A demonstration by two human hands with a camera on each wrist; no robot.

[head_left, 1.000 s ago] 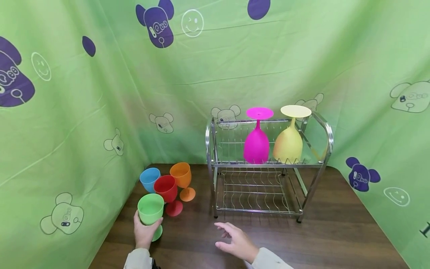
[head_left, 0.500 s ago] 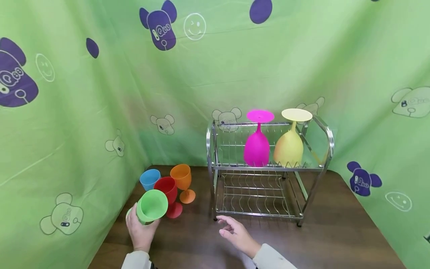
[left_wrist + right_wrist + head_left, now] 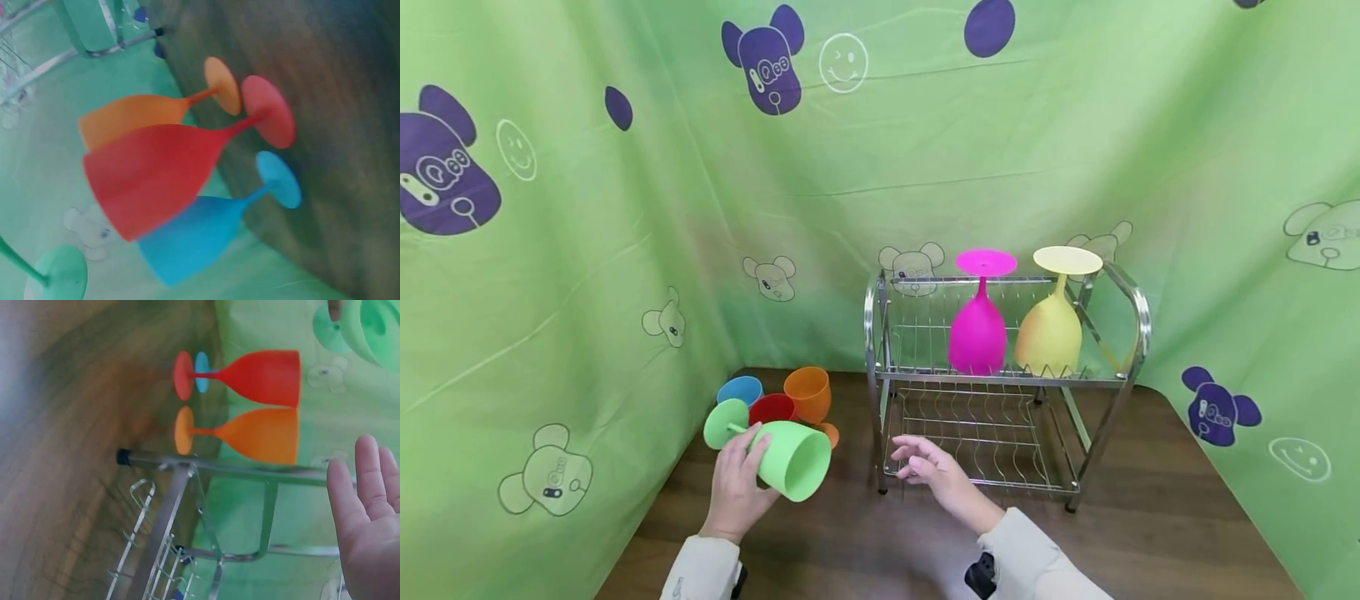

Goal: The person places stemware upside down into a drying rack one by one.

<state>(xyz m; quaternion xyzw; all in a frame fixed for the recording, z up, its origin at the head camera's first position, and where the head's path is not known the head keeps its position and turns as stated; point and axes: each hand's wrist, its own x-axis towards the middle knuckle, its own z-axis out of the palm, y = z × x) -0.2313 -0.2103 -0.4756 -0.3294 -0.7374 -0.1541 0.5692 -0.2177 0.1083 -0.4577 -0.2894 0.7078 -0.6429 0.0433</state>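
My left hand (image 3: 739, 487) grips a green plastic goblet (image 3: 790, 458) near the stem, holding it in the air. The goblet lies tilted on its side, its mouth toward the right and its foot to the left. Just behind it on the table stand a red goblet (image 3: 159, 172), an orange goblet (image 3: 808, 393) and a blue goblet (image 3: 197, 234), all upright. My right hand (image 3: 946, 479) hovers before the rack's front left, holding nothing, with its fingers loosely bent. In the left wrist view only the green goblet's foot and stem show.
A two-tier metal dish rack (image 3: 1000, 380) stands at the right of the wooden table (image 3: 1157, 517). On its upper tier a magenta goblet (image 3: 977, 337) and a yellow goblet (image 3: 1049, 337) stand upside down. Green patterned cloth (image 3: 880, 167) encloses the table's back and sides.
My left hand has lifted the green goblet off the table and turned it from upright onto its side, moving slightly right. My right hand has moved slightly up toward the rack.
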